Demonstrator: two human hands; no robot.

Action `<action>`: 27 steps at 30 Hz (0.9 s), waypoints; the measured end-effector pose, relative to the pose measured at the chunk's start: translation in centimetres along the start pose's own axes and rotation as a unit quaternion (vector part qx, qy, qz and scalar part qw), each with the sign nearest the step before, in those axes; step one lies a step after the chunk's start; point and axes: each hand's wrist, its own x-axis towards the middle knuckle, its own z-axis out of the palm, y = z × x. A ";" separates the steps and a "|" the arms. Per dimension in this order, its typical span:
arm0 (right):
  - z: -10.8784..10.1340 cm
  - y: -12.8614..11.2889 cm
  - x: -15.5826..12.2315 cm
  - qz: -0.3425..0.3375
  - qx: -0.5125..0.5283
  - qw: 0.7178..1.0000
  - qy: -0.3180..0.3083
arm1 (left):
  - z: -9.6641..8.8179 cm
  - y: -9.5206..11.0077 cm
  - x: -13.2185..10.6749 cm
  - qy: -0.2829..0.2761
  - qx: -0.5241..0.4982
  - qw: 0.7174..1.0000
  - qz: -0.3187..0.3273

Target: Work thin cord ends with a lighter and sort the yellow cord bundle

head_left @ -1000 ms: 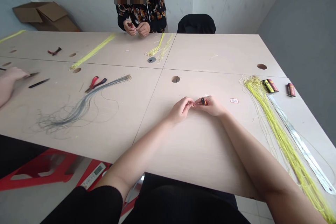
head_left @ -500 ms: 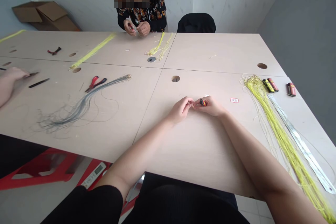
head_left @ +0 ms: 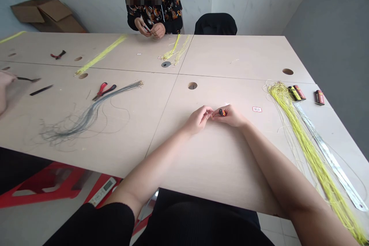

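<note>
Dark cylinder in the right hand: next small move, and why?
Probably a slight, gentle fingertip adjustment by the left hand, with the right hand steady: their fingertips meet or nearly meet, and the right hand also grips the dark cylinder. Whatever lies between the fingertips is too small to identify.
</note>
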 end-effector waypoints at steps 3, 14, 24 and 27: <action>0.0 -0.2 0.0 0.000 -0.011 1.000 0.003 | 0.0 0.0 0.0 0.006 0.002 1.000 -0.007; 0.1 -0.8 -0.1 0.000 -0.002 1.000 -0.006 | 0.0 0.1 0.1 0.000 0.003 1.000 -0.001; 0.1 -1.0 -0.2 -0.015 -0.022 1.000 -0.012 | -0.1 0.4 0.2 -0.005 0.001 1.000 0.010; 0.1 -1.3 -0.2 -0.018 -0.028 0.999 -0.014 | 0.0 0.4 0.2 -0.006 -0.003 1.000 0.012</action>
